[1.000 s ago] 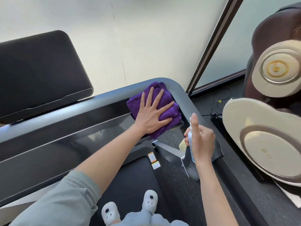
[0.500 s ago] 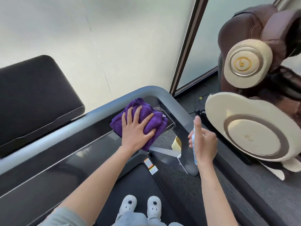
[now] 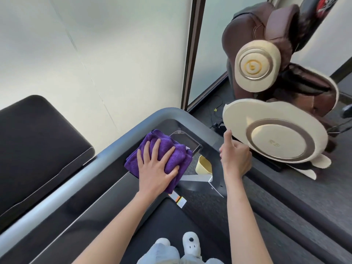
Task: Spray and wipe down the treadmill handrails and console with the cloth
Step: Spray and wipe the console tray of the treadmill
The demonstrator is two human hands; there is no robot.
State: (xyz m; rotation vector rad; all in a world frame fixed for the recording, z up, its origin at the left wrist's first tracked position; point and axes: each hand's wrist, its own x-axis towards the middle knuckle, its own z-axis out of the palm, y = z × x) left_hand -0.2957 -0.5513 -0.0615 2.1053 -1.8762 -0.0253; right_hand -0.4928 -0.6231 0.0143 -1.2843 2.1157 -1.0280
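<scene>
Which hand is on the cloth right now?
The left hand, pressing flat on the purple cloth. The right hand is curled beside it, index finger raised.

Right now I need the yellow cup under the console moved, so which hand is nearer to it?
Right. The right hand hangs just right of the yellow cup, while the left hand presses the purple cloth further left.

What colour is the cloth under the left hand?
Purple; the cloth lies on the treadmill console, pressed flat by the left hand, shown in the head view.

plush purple cloth (image 3: pixel 162 153); glossy dark console (image 3: pixel 106 197).
</scene>
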